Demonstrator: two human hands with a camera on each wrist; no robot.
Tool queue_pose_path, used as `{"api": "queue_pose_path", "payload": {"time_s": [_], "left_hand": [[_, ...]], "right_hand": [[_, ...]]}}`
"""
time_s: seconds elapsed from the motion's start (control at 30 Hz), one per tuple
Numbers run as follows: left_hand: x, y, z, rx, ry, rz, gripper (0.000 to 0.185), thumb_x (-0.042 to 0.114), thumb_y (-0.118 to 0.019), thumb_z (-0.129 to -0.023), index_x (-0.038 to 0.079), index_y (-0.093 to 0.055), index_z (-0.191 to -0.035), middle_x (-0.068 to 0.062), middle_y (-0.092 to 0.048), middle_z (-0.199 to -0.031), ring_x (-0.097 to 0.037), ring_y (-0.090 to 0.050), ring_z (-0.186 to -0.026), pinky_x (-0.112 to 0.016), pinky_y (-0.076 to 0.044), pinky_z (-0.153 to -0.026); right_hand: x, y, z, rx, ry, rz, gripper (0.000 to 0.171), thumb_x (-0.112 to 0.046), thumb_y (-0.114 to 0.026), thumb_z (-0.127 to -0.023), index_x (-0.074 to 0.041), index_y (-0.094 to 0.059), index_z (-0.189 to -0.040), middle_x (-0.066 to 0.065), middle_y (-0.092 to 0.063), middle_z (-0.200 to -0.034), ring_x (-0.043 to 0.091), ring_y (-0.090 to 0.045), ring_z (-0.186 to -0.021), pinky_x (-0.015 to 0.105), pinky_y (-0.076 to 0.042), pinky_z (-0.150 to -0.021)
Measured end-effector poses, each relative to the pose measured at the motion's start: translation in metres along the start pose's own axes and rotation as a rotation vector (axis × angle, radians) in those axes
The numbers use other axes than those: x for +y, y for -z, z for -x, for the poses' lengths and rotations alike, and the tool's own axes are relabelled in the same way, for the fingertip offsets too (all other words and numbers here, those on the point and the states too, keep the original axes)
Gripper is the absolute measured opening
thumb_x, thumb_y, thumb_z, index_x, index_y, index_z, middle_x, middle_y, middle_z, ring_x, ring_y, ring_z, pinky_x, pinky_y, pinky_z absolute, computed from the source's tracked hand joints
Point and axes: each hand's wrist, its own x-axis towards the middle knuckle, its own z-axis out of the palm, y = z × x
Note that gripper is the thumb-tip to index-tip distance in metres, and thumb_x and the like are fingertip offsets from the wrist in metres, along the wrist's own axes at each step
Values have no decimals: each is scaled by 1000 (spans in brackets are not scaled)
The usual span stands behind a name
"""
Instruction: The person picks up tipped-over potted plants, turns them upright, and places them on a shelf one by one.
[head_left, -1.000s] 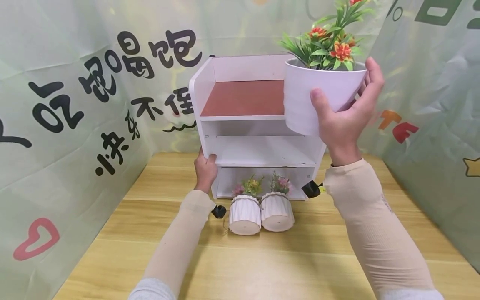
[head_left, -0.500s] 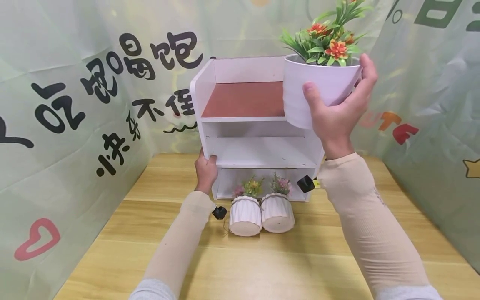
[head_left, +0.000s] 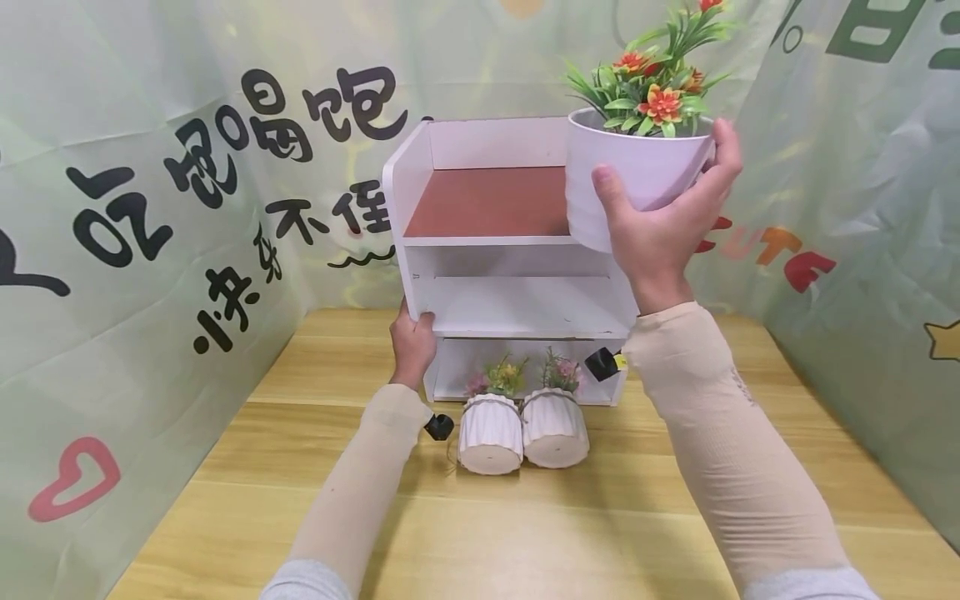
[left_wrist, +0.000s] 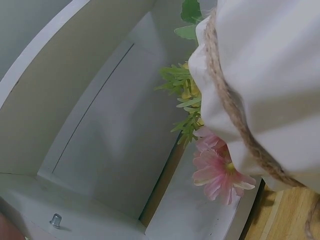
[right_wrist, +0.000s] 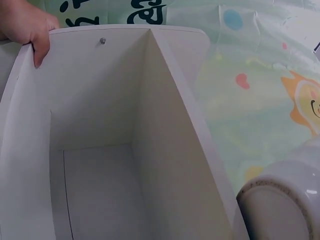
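At the back edge of the surface: a white shelf unit (head_left: 517, 258) stands against the printed backdrop, and both hands work at it.
Right grip: the right hand (head_left: 660, 225) is clenched round a white flower pot (head_left: 630, 175), thumb on the near wall and fingers wrapped round the far side.
Pot's place: held in the air at the unit's top right corner, just above the brown top shelf (head_left: 487, 202), not set down on it.
Left grip: the left hand (head_left: 412, 342) grasps the unit's left side panel at the middle shelf, thumb over its front edge.
In front of the unit: two small ribbed pots (head_left: 522, 429) with little flowers stand touching each other on the wooden surface (head_left: 525, 533).
Progress, as I judge it: the big pot is lifted to shelf height but not yet placed; the two small pots are untouched; all three shelves look bare.
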Motion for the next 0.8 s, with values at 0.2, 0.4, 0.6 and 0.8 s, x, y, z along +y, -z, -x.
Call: {"api": "queue_pose_path", "payload": {"time_s": [0.2, 0.4, 0.6, 0.8], "left_hand": [[-1, -1, -1, 2, 14, 8, 48, 10, -47, -91, 2, -49, -138, -23, -61, -124, -37, -59, -112, -51, -47, -94], [-5, 0, -2, 0, 16, 28, 47, 11, -47, -91, 4, -50, -137, -21, -60, -126, -35, -57, -116, -50, -45, -96], [-5, 1, -1, -4, 16, 23, 46, 11, -47, -91, 3, -51, -137, -22, -61, -126, -36, -58, -114, -51, -46, -95], [-3, 1, -1, -5, 20, 20, 46, 10, -47, -92, 4, -51, -137, -21, -61, -126, -35, -58, -115, -50, -46, -95]], "right_hand": [[1, -4, 4, -13, 6, 73, 90, -45, -80, -68, 1, -38, -133, 9, -39, -144, 8, -25, -137, 27, -20, -110], [4, -10, 6, -17, 57, 132, 88, -50, -78, -71, 0, -39, -132, 11, -38, -146, 7, -21, -138, 29, -18, -110], [8, -17, 8, -12, 90, 145, 86, -53, -76, -72, -2, -41, -132, 18, -31, -149, 9, -21, -138, 31, -22, -108], [9, -23, 8, -48, 118, 140, 80, -51, -74, -77, -6, -42, -134, 24, -21, -153, 11, -18, -139, 30, -27, -106]]}}
